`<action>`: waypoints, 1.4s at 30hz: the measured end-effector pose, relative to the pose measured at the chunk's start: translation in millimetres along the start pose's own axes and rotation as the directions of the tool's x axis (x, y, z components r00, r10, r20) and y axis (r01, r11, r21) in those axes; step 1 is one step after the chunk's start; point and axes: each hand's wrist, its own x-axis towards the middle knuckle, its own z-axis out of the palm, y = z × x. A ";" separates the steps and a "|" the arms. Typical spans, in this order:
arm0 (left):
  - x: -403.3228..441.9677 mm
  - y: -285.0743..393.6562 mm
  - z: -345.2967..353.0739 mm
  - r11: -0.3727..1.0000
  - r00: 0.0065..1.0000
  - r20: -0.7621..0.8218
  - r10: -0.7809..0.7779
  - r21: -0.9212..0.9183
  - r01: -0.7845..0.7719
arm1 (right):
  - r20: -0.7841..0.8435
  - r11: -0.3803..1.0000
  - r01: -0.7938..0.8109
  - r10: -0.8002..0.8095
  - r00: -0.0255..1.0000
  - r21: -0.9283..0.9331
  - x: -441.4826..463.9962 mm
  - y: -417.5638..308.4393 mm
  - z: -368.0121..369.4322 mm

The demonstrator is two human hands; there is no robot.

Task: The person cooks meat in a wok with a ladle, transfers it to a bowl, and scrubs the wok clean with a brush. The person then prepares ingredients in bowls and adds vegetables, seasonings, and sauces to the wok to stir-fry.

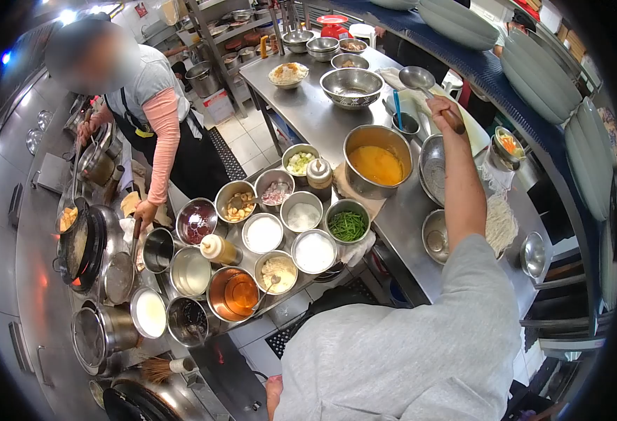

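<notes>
Nearest, the left hand [273, 391] hangs low beside the body, its fingers too hidden to tell, while the open ingredient pots [263, 233] crowd together, probably for quick scooping. Farther out, the right hand's [440, 107] fingers wrap the wooden handle of the ladle [416, 77], likely for a cool, firm grip, above the steel surface [408, 242]; no labels are readable.
</notes>
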 end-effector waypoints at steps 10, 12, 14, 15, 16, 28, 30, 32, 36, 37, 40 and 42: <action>13.4 8.1 -9.8 0.990 0.998 0.013 0.065 0.122 -0.066 | 0.012 1.000 -0.012 0.012 1.000 0.005 -27.3 10.9 8.1; 16.4 11.0 -12.9 0.987 0.997 0.029 0.071 0.144 -0.075 | 0.019 0.999 0.024 -0.023 1.000 -0.024 -30.5 10.2 7.6; 17.1 11.3 -14.6 0.984 0.997 0.039 0.073 0.160 -0.079 | 0.002 1.000 0.018 -0.018 1.000 0.012 -33.8 8.9 8.9; 17.7 11.2 -15.3 0.982 0.996 0.042 0.077 0.167 -0.083 | -0.007 0.999 0.013 -0.012 1.000 0.030 -35.3 8.9 9.0; 18.7 11.3 -15.6 0.981 0.996 0.049 0.078 0.176 -0.086 | -0.020 0.999 0.016 -0.015 1.000 0.038 -37.3 8.6 8.9; 19.4 19.3 -20.0 0.931 0.985 0.088 0.151 0.322 -0.171 | -0.060 0.958 0.133 -0.153 0.986 -0.253 -97.9 49.4 -0.4; 16.9 15.5 -17.0 0.890 0.973 0.124 0.195 0.395 -0.229 | -0.054 0.908 0.182 -0.218 0.974 -0.378 -134.0 83.0 6.6; 15.0 8.3 -15.9 0.690 0.907 0.263 0.328 0.589 -0.421 | -0.010 0.832 0.059 -0.078 0.997 -0.552 -172.9 79.1 -16.5; 1.3 33.9 -27.3 0.569 0.856 0.397 0.331 0.640 -0.517 | 0.036 0.911 -0.293 0.316 0.948 -0.292 -261.0 149.6 28.3; 23.7 21.7 -25.0 0.581 0.843 0.451 0.293 0.616 -0.532 | 0.009 0.907 -0.339 0.352 0.936 -0.249 -276.6 161.8 31.5; 48.1 53.2 -21.9 0.922 0.937 0.319 0.139 0.304 -0.240 | 0.000 0.788 -0.608 0.611 0.792 -0.092 -287.4 190.2 23.7; 55.0 109.1 -38.7 0.885 0.930 0.354 0.097 0.397 -0.243 | -0.103 0.588 -0.795 0.790 0.604 -0.150 -267.7 226.3 37.1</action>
